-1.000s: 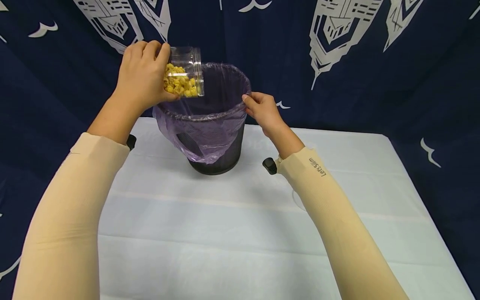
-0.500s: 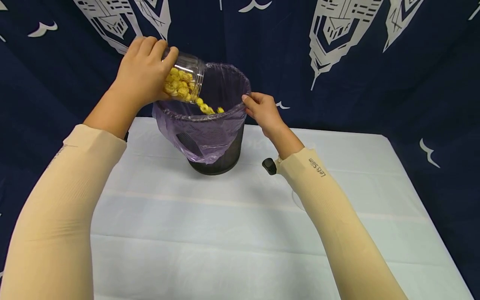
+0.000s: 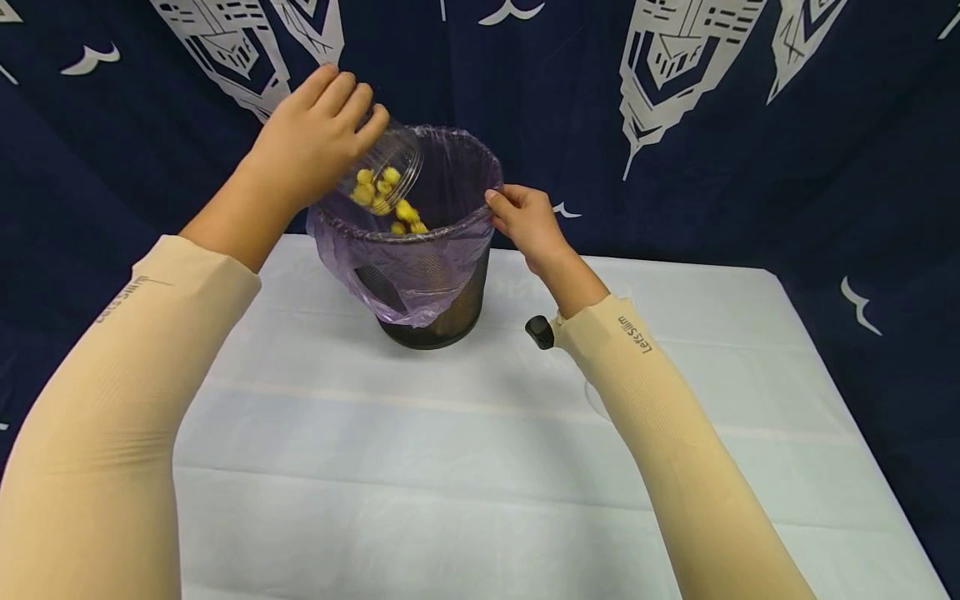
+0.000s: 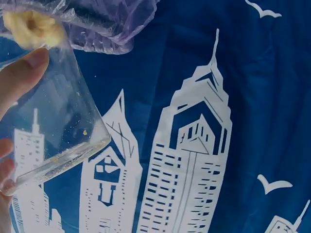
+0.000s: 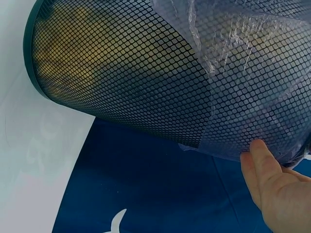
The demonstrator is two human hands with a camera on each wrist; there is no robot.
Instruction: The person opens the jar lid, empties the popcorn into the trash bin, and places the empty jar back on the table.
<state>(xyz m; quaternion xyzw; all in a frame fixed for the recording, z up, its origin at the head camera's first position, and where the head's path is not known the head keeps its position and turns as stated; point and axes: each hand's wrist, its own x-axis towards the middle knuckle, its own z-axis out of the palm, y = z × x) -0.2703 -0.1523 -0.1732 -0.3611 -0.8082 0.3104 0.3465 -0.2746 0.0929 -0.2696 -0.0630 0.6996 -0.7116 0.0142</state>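
Observation:
My left hand (image 3: 315, 137) grips a clear plastic jar (image 3: 405, 154) tipped mouth-down over the bin. Yellow popcorn (image 3: 407, 210) spills from its mouth, with several pieces still inside. In the left wrist view the jar's base end (image 4: 63, 158) holds only crumbs, while one piece of popcorn (image 4: 34, 29) shows near the thumb. The black mesh bin (image 3: 457, 321) stands upright, lined with a purple plastic bag (image 3: 416, 275) folded over its rim. At the right rim, my right hand (image 3: 528, 221) pinches the bag's edge. Yellow contents show blurred through the mesh wall (image 5: 97, 48) in the right wrist view.
A white cloth covers the table (image 3: 405, 483). Beside my right forearm lies a faint clear round disc (image 3: 592, 400), partly hidden by the sleeve. A dark blue curtain (image 3: 540, 108) with white building prints hangs right behind the bin.
My left hand has tilted the jar from about level to steeply downward and shifted slightly right. Popcorn has poured into the bin, leaving far less in the jar. My right hand stays put.

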